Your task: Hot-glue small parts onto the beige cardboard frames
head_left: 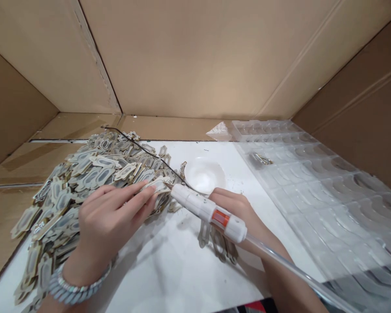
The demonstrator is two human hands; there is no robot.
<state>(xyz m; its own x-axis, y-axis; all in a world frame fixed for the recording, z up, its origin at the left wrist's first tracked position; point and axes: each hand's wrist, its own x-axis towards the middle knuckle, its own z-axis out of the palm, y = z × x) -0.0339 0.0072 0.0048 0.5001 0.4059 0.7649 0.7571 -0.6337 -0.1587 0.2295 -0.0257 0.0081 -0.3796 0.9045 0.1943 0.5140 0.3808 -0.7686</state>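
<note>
My left hand [109, 213] is closed, pinching a pale ornate frame-shaped piece [159, 184] between thumb and fingers at the right side of a pile. My right hand [233, 202] grips a white hot glue gun [195, 203] with an orange window; the gun hides most of its fingers. The nozzle points left and meets the edge of the held piece, though I cannot tell whether it touches. From the gun's back end runs a long clear glue stick [289, 263]. Similar frame-shaped pieces [96, 174] are heaped on the left. A few more pieces [219, 243] lie below my right hand.
A white round dish [205, 174] stands behind the glue gun. Clear plastic trays [306, 187] cover the right side, with a small bundle of metal pieces [262, 159] on them. A dark cord [150, 153] crosses the pile. Cardboard walls [195, 56] enclose the white work surface [169, 274].
</note>
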